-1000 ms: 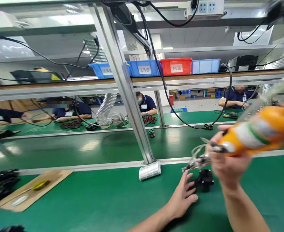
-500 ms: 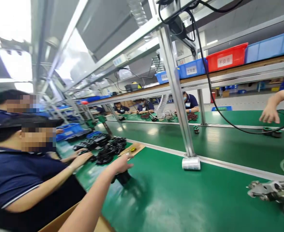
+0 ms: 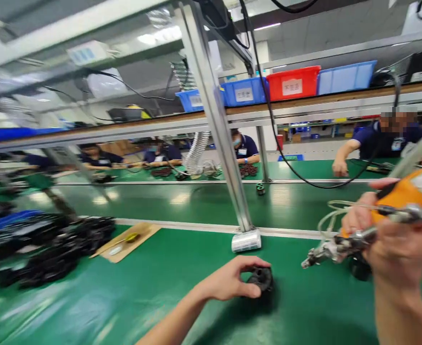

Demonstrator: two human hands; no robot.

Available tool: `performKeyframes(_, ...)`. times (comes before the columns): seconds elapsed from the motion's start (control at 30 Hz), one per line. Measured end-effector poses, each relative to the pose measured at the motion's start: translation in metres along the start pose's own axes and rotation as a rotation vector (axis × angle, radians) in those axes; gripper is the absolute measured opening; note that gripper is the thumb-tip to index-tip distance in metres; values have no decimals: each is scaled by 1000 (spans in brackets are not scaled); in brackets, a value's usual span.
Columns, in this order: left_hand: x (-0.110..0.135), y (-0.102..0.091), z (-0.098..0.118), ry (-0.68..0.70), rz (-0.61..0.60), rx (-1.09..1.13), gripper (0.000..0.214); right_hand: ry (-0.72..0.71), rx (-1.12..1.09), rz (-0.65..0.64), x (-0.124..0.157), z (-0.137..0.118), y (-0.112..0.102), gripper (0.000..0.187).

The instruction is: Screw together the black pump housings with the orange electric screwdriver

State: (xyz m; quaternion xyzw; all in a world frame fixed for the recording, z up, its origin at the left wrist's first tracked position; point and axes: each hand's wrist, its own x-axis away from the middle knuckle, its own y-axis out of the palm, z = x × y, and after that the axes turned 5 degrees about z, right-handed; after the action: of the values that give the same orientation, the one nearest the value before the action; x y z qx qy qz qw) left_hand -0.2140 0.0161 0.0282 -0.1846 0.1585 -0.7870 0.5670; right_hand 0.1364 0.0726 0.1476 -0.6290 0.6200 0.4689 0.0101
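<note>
Green belting covers the worktop [image 3: 182, 306], which runs from left to right under an aluminium post [image 3: 225, 143]. A heap of black parts [image 3: 52, 254] lies at the far left, with a cardboard sheet [image 3: 124, 237] just beside it. At the right, the right hand [image 3: 393, 239] has its fingers wrapped tight round an orange tool [image 3: 408, 194]. The tool's metal nozzle [image 3: 325, 251] points left and down, raised off the belt. Near the middle, the left hand [image 3: 228, 282] rests on the belt with its fingers curled narrow about a black round part [image 3: 261, 278], which sits flat on the worktop, left of the nozzle and apart from it.

The step in hand looks like placing and steadying the part for the tool. The next move calls for holding the part firm and bringing the nozzle across to its top opening.
</note>
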Motion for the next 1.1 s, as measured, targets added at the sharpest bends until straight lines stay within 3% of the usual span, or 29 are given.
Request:
performKeyframes(0.1, -60, 53, 15, 78, -143, 233, 66, -31, 169, 79, 3, 3, 24, 43)
performKeyframes(0.2, -85, 71, 19, 30, -227, 396, 63, -29, 236, 58, 2, 9, 38, 43)
performKeyframes(0.4, -85, 68, 14, 22, -256, 467, 52, 64, 275, 35, -6, 23, 41, 45)
performKeyframes(0.53, -87, 70, 6, 47, -240, 489, 65, 103, 313, 21, -6, 32, 40, 47)
performKeyframes(0.67, -90, 71, -1, 43, -228, 479, 75, 73, 338, 8, -5, 30, 41, 48)
performKeyframes(0.9, -89, 69, 5, 66, -236, 407, 70, 1, 386, 9, -4, 25, 42, 44)
performKeyframes(1.1, -88, 68, 5, -1, -180, 334, 74, 8, 333, -7, -3, 27, 37, 45)
